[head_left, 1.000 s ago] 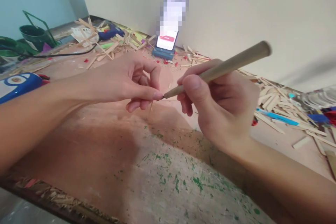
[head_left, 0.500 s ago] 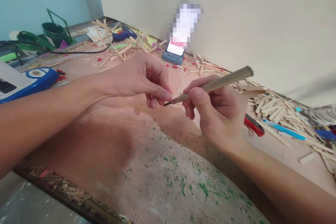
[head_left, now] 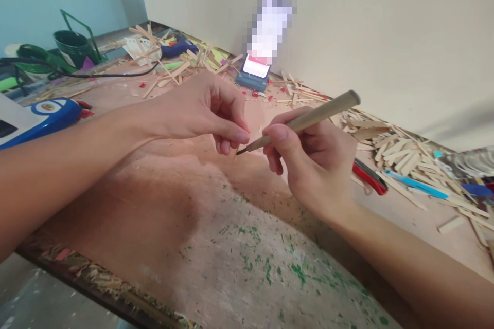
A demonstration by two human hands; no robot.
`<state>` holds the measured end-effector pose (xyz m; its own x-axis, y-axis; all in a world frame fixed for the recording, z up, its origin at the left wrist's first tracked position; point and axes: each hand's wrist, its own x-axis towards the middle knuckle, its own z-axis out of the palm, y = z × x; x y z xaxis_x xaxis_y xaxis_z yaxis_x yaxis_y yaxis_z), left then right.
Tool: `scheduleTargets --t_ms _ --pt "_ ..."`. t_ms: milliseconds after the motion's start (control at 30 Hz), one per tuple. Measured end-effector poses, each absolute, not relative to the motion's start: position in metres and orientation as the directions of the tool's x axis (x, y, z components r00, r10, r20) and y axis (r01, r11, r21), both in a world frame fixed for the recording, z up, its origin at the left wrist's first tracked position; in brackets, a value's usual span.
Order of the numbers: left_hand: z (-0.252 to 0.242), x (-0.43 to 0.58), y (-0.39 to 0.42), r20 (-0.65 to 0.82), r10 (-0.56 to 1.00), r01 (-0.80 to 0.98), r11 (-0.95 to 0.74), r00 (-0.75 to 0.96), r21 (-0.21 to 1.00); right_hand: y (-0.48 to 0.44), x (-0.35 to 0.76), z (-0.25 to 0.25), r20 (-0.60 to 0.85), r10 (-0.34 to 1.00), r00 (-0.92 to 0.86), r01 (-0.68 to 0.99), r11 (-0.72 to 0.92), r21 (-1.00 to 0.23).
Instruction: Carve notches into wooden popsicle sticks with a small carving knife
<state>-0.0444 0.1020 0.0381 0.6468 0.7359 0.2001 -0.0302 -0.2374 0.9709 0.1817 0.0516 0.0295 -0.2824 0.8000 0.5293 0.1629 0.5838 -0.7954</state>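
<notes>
The screen of the phone propped against the wall is blurred into blocks, and the round badge on the blue casing at the left edge is too small to be read. A wooden-handled tool is held like a pen in the right hand. The grip is closed fully around the lower shaft, with the thumb on top and the fingers curled beneath, and the butt is tilted up and to the right. The dark tip is pointed at the left hand, just beside the forefinger. The left grip is pinched shut, thumb against forefinger, with the other fingers tucked under. Whether anything is pinched there cannot be told. Both hands are held over the tabletop, and the forearms are cut off by the frame. A red-handled cutter is partly hidden behind the right hand, beside scattered craft sticks.
</notes>
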Motion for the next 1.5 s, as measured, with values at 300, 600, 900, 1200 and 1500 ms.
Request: scheduleTargets --t_ms 300,600,900,1200,1500 --pt "0.0414 -0.046 0.1014 0.206 0.704 -0.013 -0.27 0.679 0.963 0.0506 0.1806 0.0273 0.529 0.814 -0.24 0.182 0.573 -0.799" --pt "0.0398 -0.0487 0.1044 0.228 0.69 -0.003 -0.311 0.687 0.95 0.0513 0.1792 0.0266 0.481 0.83 -0.28 0.161 0.535 -0.829" --pt "0.0429 -0.0483 0.103 0.189 0.689 0.019 -0.282 0.699 0.959 0.0525 0.1797 0.0281 0.478 0.827 -0.294 0.164 0.537 -0.828" --pt "0.0434 -0.0498 0.103 0.19 0.696 0.024 -0.285 0.692 0.958 0.0511 0.1788 0.0259 0.476 0.827 -0.298 0.128 0.529 -0.839" --pt "0.0447 -0.0484 0.1022 0.178 0.696 0.041 -0.285 0.696 0.958 0.048 0.1758 0.0264 0.485 0.828 -0.282 0.132 0.534 -0.835"
